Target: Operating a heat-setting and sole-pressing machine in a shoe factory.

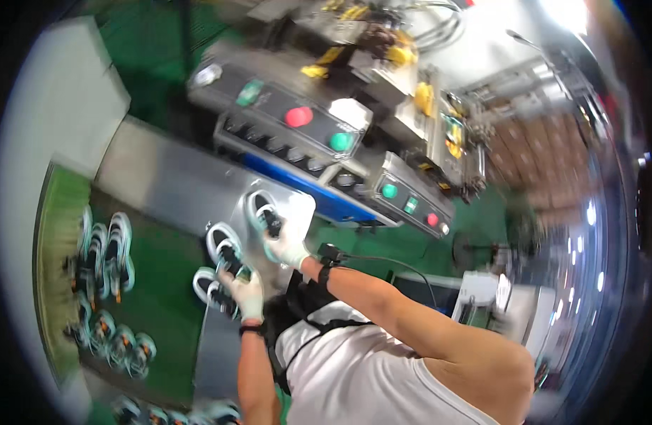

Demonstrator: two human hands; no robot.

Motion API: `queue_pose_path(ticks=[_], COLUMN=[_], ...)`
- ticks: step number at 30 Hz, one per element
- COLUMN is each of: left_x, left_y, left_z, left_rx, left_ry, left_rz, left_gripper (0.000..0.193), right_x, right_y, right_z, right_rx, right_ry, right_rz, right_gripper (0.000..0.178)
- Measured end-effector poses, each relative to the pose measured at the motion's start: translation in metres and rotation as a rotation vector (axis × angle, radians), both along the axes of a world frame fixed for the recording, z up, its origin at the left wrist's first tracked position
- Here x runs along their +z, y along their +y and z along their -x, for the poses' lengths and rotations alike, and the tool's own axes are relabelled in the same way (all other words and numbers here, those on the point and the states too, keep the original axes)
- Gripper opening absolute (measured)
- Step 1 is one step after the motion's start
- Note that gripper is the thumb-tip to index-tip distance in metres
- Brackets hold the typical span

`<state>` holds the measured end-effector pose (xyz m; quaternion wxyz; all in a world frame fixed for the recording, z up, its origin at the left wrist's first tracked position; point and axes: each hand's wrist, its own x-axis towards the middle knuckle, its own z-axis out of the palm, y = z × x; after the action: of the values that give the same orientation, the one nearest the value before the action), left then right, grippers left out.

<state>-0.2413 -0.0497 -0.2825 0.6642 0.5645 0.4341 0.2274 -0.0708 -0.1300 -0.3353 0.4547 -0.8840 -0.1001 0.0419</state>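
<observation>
My left hand (245, 293), in a pale glove, is closed round the heel end of a black and white sneaker (222, 239). My right hand (289, 249), gloved the same way, grips the heel end of a second black and white sneaker (259, 205) a little farther off to the right. Both shoes point away from me, above or on a grey metal table (177, 180); blur keeps me from telling whether they touch it. A third sneaker (208, 285) lies just left of my left hand.
Beyond the table stands a machine with a grey control panel (269, 106) of red and green buttons; a second button panel (414, 198) is to its right. Several sneakers (116, 255) stand in rows at left. Brown boxes (538, 156) are stacked at far right.
</observation>
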Motion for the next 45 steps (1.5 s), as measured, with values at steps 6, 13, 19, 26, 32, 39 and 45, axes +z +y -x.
queue_pose_path(ticks=[6,13,19,26,32,39,45], left_x=[0.044,0.158,0.264,0.312,0.229,0.248,0.165], left_y=[0.043,-0.116,-0.311,-0.639,-0.867,-0.791,-0.436], left_z=[-0.028,-0.113,-0.118,-0.055,-0.013,-0.048,-0.157], left_rx=[-0.458,-1.359,-1.932,-2.196,-2.257,-2.221,-1.716], left_ry=[0.272,0.049,-0.273,-0.901,-1.061,-1.147,-0.262], left_rz=[-0.028,-0.129,0.013,-0.191,-0.475,-0.309,-0.637], left_gripper=[0.061,0.059,0.063,0.075,0.083,0.073,0.043], right_x=[0.143,0.241,0.302,0.390,0.299,0.290,0.247], right_y=[-0.056,-0.259,-0.435,-0.628,-0.808,-0.847,-0.626], right_z=[0.008,0.081,0.221,0.392,0.433,0.415,0.144], right_rx=[-0.040,-0.735,-1.443,-1.981,-2.245,-1.733,-0.592], right_ry=[0.599,0.393,-0.162,-0.476,-0.292,-0.435,0.039], right_rz=[-0.329,-0.896,-0.829,-0.159,0.186,0.917,0.025], right_gripper=[0.043,0.053,0.062,0.066,0.060,0.058,0.051])
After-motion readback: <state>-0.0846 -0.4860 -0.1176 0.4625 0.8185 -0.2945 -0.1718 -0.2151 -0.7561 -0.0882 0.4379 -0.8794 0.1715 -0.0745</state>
